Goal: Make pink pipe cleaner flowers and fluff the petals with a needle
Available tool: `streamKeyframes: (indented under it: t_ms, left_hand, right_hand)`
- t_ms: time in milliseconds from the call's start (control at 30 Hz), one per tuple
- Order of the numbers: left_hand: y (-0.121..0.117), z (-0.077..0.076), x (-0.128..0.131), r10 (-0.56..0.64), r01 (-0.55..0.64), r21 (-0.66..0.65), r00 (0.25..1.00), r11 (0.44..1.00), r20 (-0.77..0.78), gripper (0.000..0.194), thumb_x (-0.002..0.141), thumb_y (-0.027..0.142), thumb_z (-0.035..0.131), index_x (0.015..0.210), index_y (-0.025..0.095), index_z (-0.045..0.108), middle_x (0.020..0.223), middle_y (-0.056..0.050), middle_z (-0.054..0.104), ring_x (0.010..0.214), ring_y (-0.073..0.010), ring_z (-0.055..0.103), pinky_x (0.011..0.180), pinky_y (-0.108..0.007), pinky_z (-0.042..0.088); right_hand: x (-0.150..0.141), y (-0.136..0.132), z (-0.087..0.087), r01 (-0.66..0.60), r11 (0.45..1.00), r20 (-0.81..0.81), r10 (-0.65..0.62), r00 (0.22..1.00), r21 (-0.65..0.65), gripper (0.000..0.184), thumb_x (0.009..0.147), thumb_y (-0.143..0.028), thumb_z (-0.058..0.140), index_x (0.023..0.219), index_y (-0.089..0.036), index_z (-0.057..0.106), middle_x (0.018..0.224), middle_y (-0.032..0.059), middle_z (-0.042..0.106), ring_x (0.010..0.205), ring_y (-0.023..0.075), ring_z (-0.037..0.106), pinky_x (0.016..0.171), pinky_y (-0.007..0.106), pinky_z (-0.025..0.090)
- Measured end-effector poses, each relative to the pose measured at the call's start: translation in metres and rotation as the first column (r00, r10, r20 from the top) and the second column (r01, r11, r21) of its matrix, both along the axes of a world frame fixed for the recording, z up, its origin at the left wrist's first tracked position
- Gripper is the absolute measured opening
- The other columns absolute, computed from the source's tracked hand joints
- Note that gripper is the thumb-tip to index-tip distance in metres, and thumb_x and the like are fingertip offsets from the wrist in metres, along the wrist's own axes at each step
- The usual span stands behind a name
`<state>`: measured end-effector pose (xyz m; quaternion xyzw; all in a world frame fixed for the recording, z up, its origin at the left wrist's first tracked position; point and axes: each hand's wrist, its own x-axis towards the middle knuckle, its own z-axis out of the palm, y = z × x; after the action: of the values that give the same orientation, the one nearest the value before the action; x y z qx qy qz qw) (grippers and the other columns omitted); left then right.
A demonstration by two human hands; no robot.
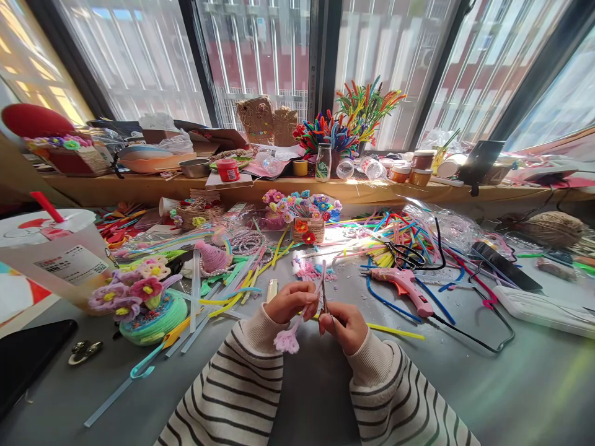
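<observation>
My left hand (292,301) is closed round a pale pink fuzzy pipe-cleaner flower (287,341), whose head hangs below my fingers. Its pink stem (322,277) points up from my fingertips. In my right hand (349,327) are small scissors (324,301), blades upward, right beside the stem. Whether the blades touch the stem I cannot make out, and my fingers cover the handles. Pink and blue fuzzy scraps (312,270) lie on the table just beyond my hands.
A pink glue gun (403,286) with its black cord lies to the right, near black-handled scissors (405,255). Coloured pipe cleaners (390,232) are heaped behind. At left stand a drink cup (56,254) and a green pot of fuzzy flowers (151,319). Clear glue sticks (195,291) lie nearby.
</observation>
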<state>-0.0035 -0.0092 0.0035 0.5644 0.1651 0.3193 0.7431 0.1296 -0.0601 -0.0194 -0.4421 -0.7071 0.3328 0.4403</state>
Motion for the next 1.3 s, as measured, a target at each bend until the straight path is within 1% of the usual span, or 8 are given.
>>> streamKeyframes:
  t_ms: [233, 467, 567, 733, 833, 1000, 1167, 1300]
  left_hand:
    - [0.0033, -0.0052, 0.0002, 0.024, -0.023, -0.025, 0.999, 0.999, 0.021, 0.023, 0.063, 0.027, 0.053, 0.047, 0.015, 0.042, 0.038, 0.004, 0.044, 0.038, -0.0072, 0.040, 0.043, -0.022, 0.026]
    - [0.0069, -0.0103, 0.0016, 0.154, -0.155, -0.015, 0.987, 0.988, -0.039, 0.024, 0.066, 0.029, 0.052, 0.050, 0.014, 0.044, 0.043, 0.004, 0.045, 0.041, -0.0064, 0.042, 0.045, -0.021, 0.029]
    - [0.0060, -0.0084, 0.0019, 0.164, -0.165, -0.012, 0.985, 0.986, -0.057, 0.023, 0.064, 0.029, 0.053, 0.049, 0.014, 0.044, 0.043, 0.003, 0.046, 0.041, -0.0067, 0.042, 0.045, -0.022, 0.029]
    - [0.0031, -0.0042, 0.0023, 0.147, -0.145, 0.023, 0.987, 0.989, -0.073, 0.025, 0.063, 0.030, 0.053, 0.048, 0.014, 0.042, 0.040, 0.004, 0.045, 0.040, -0.0067, 0.041, 0.043, -0.022, 0.026]
    - [0.0029, -0.0046, 0.0020, 0.124, -0.122, 0.031, 0.989, 0.992, -0.080, 0.025, 0.063, 0.031, 0.053, 0.048, 0.015, 0.042, 0.040, 0.004, 0.045, 0.039, -0.0066, 0.040, 0.043, -0.022, 0.025]
    - [0.0030, -0.0050, 0.0016, 0.136, -0.135, 0.028, 0.989, 0.990, -0.050, 0.024, 0.063, 0.030, 0.052, 0.047, 0.015, 0.042, 0.039, 0.004, 0.045, 0.040, -0.0069, 0.040, 0.044, -0.022, 0.027]
    - [0.0038, -0.0065, 0.0020, 0.155, -0.154, 0.016, 0.985, 0.988, -0.070, 0.026, 0.063, 0.033, 0.053, 0.049, 0.015, 0.041, 0.041, 0.004, 0.046, 0.041, -0.0071, 0.041, 0.046, -0.022, 0.030]
    - [0.0055, -0.0088, 0.0020, 0.198, -0.197, 0.020, 0.976, 0.980, -0.089, 0.024, 0.064, 0.033, 0.053, 0.053, 0.013, 0.045, 0.046, 0.003, 0.047, 0.043, -0.0065, 0.042, 0.046, -0.021, 0.030]
  right_hand:
    - [0.0032, 0.0038, -0.0035, -0.011, 1.000, 0.041, 0.011, 0.999, 0.015, 0.050, 0.072, -0.053, 0.033, 0.043, -0.014, 0.046, 0.043, -0.0009, 0.044, 0.043, 0.0077, 0.038, 0.044, 0.019, 0.030]
    - [0.0001, 0.0019, -0.0019, 0.031, 0.999, 0.082, -0.033, 0.996, 0.018, 0.050, 0.071, -0.053, 0.035, 0.039, -0.015, 0.042, 0.040, -0.0017, 0.042, 0.040, 0.0069, 0.036, 0.041, 0.019, 0.028]
    - [-0.0003, 0.0014, -0.0026, 0.024, 1.000, 0.104, -0.023, 0.994, -0.003, 0.050, 0.070, -0.054, 0.036, 0.040, -0.015, 0.041, 0.039, -0.0024, 0.039, 0.040, 0.0068, 0.034, 0.041, 0.019, 0.027]
    - [-0.0004, 0.0011, -0.0019, -0.001, 1.000, 0.048, 0.002, 0.999, -0.014, 0.057, 0.070, -0.060, 0.026, 0.042, -0.015, 0.043, 0.042, -0.0013, 0.041, 0.042, 0.0076, 0.037, 0.043, 0.020, 0.028]
    - [0.0003, 0.0015, -0.0028, -0.030, 0.999, 0.052, 0.031, 0.998, -0.020, 0.053, 0.070, -0.057, 0.030, 0.042, -0.014, 0.044, 0.041, -0.0016, 0.041, 0.042, 0.0072, 0.036, 0.042, 0.019, 0.027]
    - [0.0014, 0.0034, -0.0071, 0.049, 0.999, 0.079, -0.050, 0.996, 0.021, 0.048, 0.070, -0.052, 0.037, 0.039, -0.015, 0.041, 0.038, -0.0029, 0.036, 0.039, 0.0068, 0.033, 0.040, 0.019, 0.026]
    - [0.0023, 0.0046, -0.0064, 0.045, 0.998, 0.095, -0.047, 0.994, 0.032, 0.046, 0.071, -0.048, 0.039, 0.039, -0.016, 0.042, 0.038, -0.0032, 0.037, 0.039, 0.0065, 0.034, 0.040, 0.018, 0.028]
    - [0.0011, 0.0048, -0.0074, 0.079, 0.997, 0.090, -0.081, 0.993, 0.024, 0.047, 0.070, -0.050, 0.039, 0.037, -0.016, 0.040, 0.037, -0.0033, 0.037, 0.038, 0.0061, 0.033, 0.039, 0.018, 0.027]
